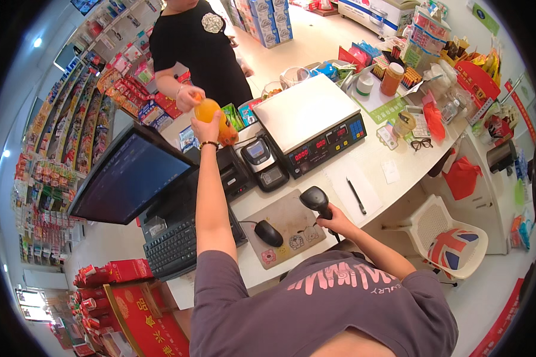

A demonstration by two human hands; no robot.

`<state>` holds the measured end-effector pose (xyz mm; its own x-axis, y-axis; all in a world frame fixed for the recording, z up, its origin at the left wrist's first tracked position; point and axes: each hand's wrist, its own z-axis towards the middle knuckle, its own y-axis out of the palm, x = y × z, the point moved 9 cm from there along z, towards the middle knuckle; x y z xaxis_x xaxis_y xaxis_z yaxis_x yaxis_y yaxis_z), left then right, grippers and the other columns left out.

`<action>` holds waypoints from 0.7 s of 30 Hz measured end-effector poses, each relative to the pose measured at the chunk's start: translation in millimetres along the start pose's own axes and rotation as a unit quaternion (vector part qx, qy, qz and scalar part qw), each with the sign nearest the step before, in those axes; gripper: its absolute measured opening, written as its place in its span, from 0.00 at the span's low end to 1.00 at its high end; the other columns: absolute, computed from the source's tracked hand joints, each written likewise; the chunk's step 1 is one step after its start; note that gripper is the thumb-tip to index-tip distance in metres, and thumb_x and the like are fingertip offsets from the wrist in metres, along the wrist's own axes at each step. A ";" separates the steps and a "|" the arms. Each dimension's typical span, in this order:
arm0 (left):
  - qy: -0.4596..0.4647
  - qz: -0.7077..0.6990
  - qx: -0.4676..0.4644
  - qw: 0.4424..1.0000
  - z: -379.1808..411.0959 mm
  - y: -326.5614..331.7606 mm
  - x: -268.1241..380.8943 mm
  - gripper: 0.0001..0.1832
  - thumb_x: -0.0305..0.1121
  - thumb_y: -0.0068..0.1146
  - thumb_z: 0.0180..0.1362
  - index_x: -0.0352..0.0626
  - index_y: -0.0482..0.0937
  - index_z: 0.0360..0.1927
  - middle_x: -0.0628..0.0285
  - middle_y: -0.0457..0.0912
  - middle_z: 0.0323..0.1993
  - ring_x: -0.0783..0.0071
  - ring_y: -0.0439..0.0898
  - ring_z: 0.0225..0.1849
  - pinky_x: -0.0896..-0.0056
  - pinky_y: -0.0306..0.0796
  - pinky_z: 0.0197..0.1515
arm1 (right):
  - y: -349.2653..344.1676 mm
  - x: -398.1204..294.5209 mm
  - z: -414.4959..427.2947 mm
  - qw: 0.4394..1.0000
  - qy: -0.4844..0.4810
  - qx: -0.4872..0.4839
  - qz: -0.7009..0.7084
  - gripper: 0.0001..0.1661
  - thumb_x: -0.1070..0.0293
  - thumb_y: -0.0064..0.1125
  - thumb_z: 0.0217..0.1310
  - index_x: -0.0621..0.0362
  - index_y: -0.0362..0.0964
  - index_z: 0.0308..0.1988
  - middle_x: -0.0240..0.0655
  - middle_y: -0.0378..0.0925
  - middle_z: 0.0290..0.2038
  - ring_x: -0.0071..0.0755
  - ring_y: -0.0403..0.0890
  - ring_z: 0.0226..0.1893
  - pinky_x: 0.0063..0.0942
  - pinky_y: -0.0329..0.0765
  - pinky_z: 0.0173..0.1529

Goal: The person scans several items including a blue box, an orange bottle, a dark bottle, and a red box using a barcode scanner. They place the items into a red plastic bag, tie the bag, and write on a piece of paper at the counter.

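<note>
My left hand (207, 130) reaches across the counter with its fingers around a bottle of orange drink (215, 119). Another person's hand (189, 97) is at the cap end of the same bottle. In my right hand (337, 219) is the handle of a black handheld barcode scanner (315, 199), its head above the edge of a cartoon-printed mouse pad (277, 250). A black computer mouse (268, 233) lies on that pad. Left of my outstretched arm stand a monitor (131, 176) and a black keyboard (172, 246).
A weighing scale (310, 118) with red digits stands beside a small payment terminal (261, 160). On the counter to the right lie a pen (356, 195), eyeglasses (421, 143) and a calculator (417, 121). A person in black (201, 53) stands opposite. A white chair (433, 232) is at my right.
</note>
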<state>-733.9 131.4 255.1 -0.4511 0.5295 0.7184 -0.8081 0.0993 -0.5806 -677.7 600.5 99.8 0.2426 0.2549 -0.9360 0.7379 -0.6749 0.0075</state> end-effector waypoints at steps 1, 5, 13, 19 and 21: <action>-0.042 0.021 -0.020 0.999 3.4 12.9 1.3 0.52 0.58 0.67 0.36 0.25 0.59 0.54 0.37 0.68 0.51 0.45 0.69 0.53 0.56 0.63 0.57 | -7.2 -4.5 -4.0 1.000 0.012 0.007 0.014 0.20 0.68 0.61 0.45 0.60 0.65 0.41 0.29 0.70 0.28 0.21 0.70 0.27 0.22 0.69 0.30; -0.103 0.039 -0.017 0.994 1.7 40.9 -13.9 0.54 0.61 0.69 0.31 0.27 0.61 0.52 0.40 0.71 0.50 0.46 0.71 0.52 0.55 0.66 0.54 | -27.4 -32.2 -9.0 0.999 -0.009 0.030 0.020 0.20 0.70 0.59 0.47 0.59 0.65 0.42 0.28 0.72 0.29 0.20 0.71 0.29 0.21 0.70 0.35; -0.025 -0.009 0.098 0.995 -24.8 53.5 18.5 0.50 0.49 0.73 0.32 0.30 0.60 0.55 0.43 0.69 0.51 0.48 0.67 0.55 0.56 0.62 0.57 | -51.7 -17.0 0.3 0.995 0.038 0.063 0.061 0.19 0.70 0.60 0.49 0.59 0.66 0.42 0.27 0.72 0.30 0.18 0.71 0.31 0.20 0.70 0.37; 0.014 0.012 0.060 0.998 -1.5 62.6 15.3 0.46 0.48 0.71 0.35 0.33 0.61 0.54 0.45 0.72 0.48 0.49 0.73 0.49 0.57 0.67 0.52 | -46.6 -25.9 13.6 0.996 0.036 0.046 0.064 0.16 0.69 0.59 0.50 0.58 0.66 0.40 0.27 0.71 0.31 0.18 0.70 0.32 0.20 0.69 0.39; 0.006 -0.005 0.058 0.998 1.8 62.2 11.8 0.46 0.49 0.71 0.35 0.33 0.61 0.54 0.45 0.72 0.48 0.50 0.74 0.49 0.58 0.67 0.52 | -45.2 -30.4 12.6 0.996 0.039 0.038 0.068 0.16 0.70 0.59 0.50 0.58 0.66 0.40 0.27 0.71 0.31 0.18 0.70 0.32 0.20 0.69 0.39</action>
<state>-790.1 142.3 228.1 -0.4385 0.5386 0.7195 -0.8518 0.0063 -0.5239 -726.3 614.6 123.4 0.3867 0.2086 -0.8983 0.6461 -0.7563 0.1025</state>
